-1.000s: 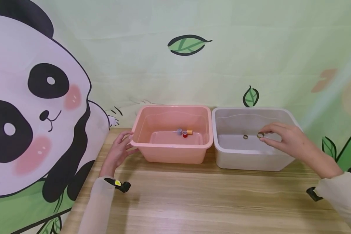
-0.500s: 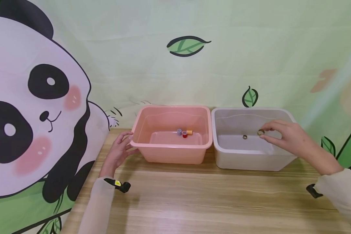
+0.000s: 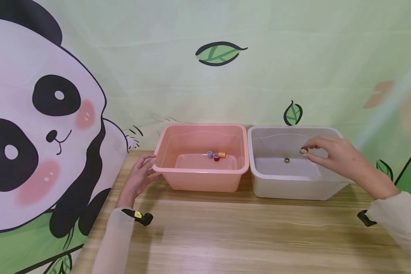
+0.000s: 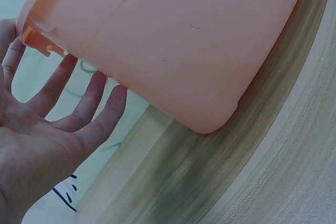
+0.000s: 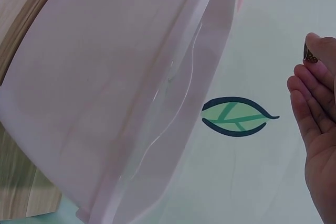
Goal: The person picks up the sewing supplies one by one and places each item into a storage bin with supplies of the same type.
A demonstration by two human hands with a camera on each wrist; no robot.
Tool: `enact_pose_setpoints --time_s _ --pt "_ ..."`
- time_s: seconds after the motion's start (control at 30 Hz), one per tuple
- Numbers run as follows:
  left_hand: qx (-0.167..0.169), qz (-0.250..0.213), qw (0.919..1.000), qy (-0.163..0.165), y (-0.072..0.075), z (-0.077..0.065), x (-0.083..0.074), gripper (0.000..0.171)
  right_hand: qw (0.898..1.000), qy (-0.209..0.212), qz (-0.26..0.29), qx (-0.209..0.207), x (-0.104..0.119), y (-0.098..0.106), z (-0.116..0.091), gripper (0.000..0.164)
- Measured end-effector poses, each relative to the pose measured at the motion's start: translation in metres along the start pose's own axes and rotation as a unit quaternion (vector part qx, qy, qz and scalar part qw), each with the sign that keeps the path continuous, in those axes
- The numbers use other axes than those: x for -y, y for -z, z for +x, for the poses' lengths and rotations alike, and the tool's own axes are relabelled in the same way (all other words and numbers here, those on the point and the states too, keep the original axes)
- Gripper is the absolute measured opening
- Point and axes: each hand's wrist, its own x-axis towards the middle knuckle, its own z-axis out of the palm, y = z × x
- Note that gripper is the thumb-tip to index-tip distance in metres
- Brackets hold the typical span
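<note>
My left hand (image 3: pixel 138 179) is at the left side of the pink bin (image 3: pixel 202 180). In the left wrist view its spread, fairly straight fingers (image 4: pixel 89 100) touch the bin's rim and outer wall. Thumb and finger of my right hand (image 3: pixel 339 158) pinch a small brass-coloured ring (image 3: pixel 304 151) above the grey bin (image 3: pixel 294 187). The right wrist view shows only the edge of this ring (image 5: pixel 310 53), dark and gold. A similar ring (image 3: pixel 287 160) lies on the grey bin's floor.
Inside the pink bin lie a grey-blue piece (image 3: pixel 210 154), a red piece (image 3: pixel 216 157) and an orange piece (image 3: pixel 222 155), all small and round-sided. Both bins stand side by side on a wooden table (image 3: pixel 226 228), against a printed backdrop (image 3: pixel 140 76).
The right hand has risen slightly, still pinching its ring. The left hand, both bins and the pieces inside them stay where they were.
</note>
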Motion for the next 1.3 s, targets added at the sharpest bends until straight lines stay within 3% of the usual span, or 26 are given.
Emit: enact_pose_setpoints --time_s 0.4,0.53,0.87,1.1,1.3 --pt "0.003 -0.007 0.9999 -0.013 -0.002 0.001 0.0 0.021 1.0 0.002 0.005 0.006 0.0 -0.003 0.001 0.027" --pt "0.002 -0.008 0.9999 -0.013 -0.002 0.001 -0.001 0.021 1.0 0.023 0.002 -0.004 -0.002 -0.002 0.004 0.029" --pt "0.002 0.046 0.9982 -0.039 0.0 0.002 -0.007 0.022 0.999 0.03 -0.003 -0.013 -0.003 -0.001 0.008 0.028" --pt "0.001 0.037 0.9987 -0.036 0.001 0.001 -0.009 0.02 0.998 0.061 -0.002 -0.021 -0.005 -0.003 0.011 0.028" --pt "0.003 0.042 0.9985 -0.034 0.0 0.0 -0.009 0.021 0.997 0.064 -0.009 -0.032 -0.008 -0.003 0.013 0.029"
